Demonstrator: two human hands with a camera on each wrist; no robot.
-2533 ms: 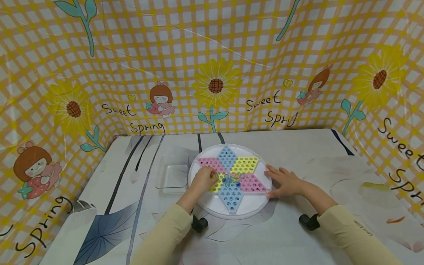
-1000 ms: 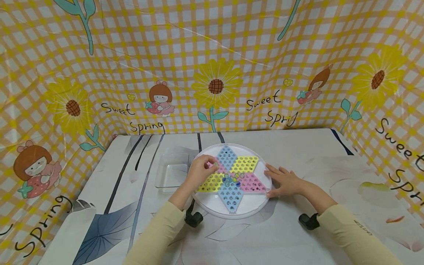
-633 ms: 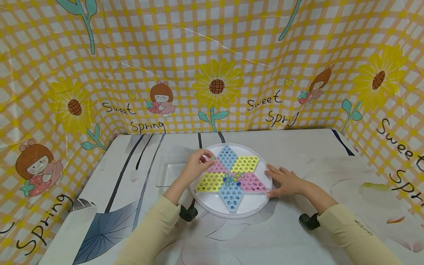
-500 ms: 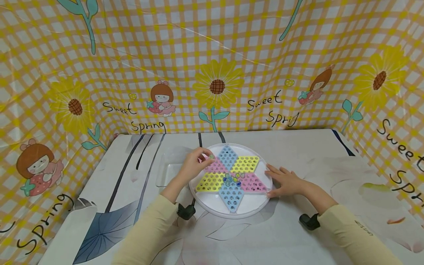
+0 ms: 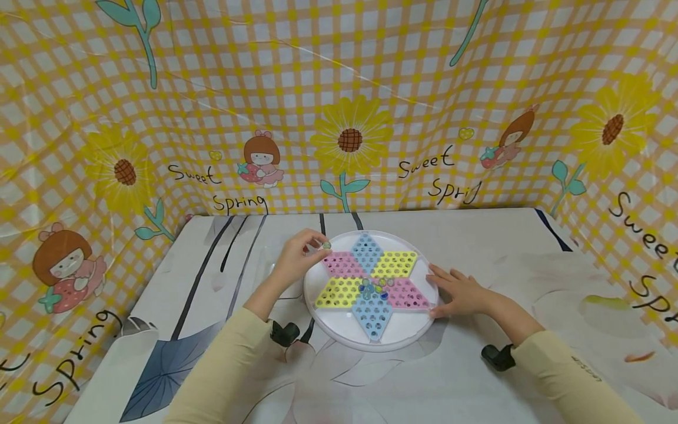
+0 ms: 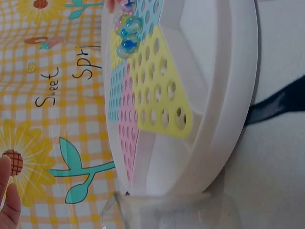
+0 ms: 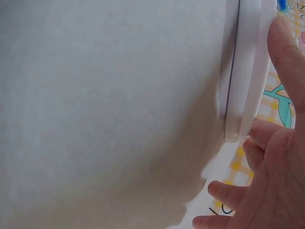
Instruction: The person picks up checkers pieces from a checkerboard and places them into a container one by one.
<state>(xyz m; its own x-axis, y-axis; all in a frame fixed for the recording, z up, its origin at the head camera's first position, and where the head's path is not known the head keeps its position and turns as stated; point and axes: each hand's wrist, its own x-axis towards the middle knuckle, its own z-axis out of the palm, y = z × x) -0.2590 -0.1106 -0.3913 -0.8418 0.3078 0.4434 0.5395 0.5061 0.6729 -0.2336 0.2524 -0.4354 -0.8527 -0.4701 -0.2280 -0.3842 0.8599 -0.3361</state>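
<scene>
A round white board (image 5: 339, 321) with a star of pink, yellow and blue perforated panels lies mid-table. Several glass marbles (image 5: 375, 287) cluster at the star's centre, also visible in the left wrist view as marbles (image 6: 127, 33). My left hand (image 5: 319, 244) is raised over the board's far-left rim and pinches one greenish marble (image 5: 326, 245) between thumb and fingertips. My right hand (image 5: 451, 290) lies flat with straight fingers against the board's right rim (image 7: 248, 71).
A clear plastic container (image 6: 171, 212) stands just left of the board, mostly hidden under my left hand in the head view. A checked sunflower-print sheet (image 5: 349, 141) walls in the back and sides. The table cloth (image 5: 455, 235) is grey-white with dark stripes at left.
My left hand picked a marble from the star's centre and carried it back and left to the board's far-left rim. The right hand stayed on the right rim.
</scene>
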